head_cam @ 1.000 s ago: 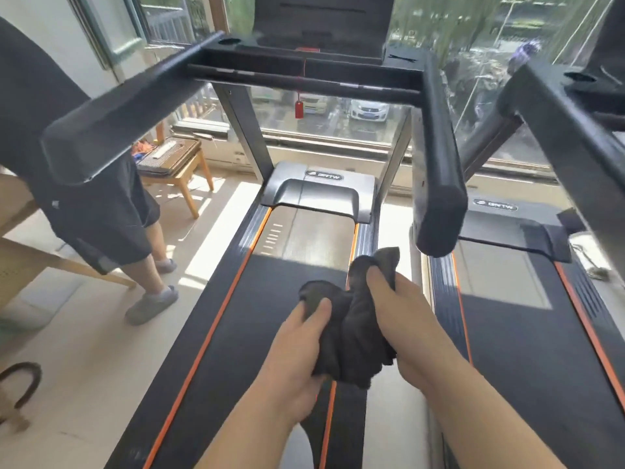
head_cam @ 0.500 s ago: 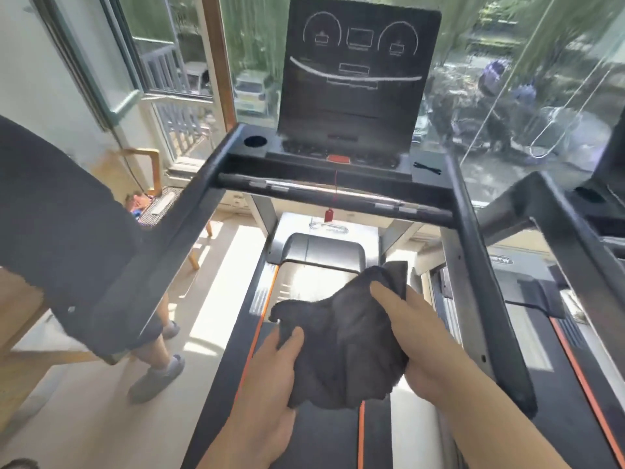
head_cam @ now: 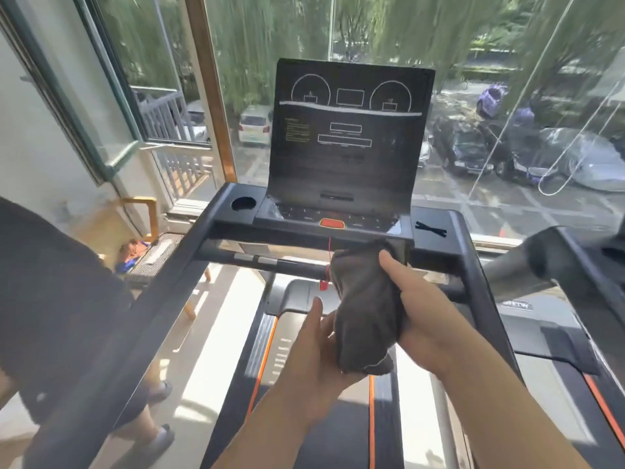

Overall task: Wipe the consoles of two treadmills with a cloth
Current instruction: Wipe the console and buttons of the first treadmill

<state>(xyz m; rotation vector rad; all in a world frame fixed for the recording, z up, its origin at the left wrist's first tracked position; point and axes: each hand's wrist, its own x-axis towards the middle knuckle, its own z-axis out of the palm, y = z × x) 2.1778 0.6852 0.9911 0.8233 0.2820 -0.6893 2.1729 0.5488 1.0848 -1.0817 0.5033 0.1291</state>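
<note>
Cloth [head_cam: 367,309] in right hand [head_cam: 426,318], far side hidden

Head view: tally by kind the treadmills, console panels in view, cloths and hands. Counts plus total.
Black treadmills with orange stripes: 2 (near treadmill, right treadmill)
Upright black console panel: 1
Dark grey cloth: 1
Bare hands: 2 (left hand, right hand, which grips the cloth)
Total: 6
</note>
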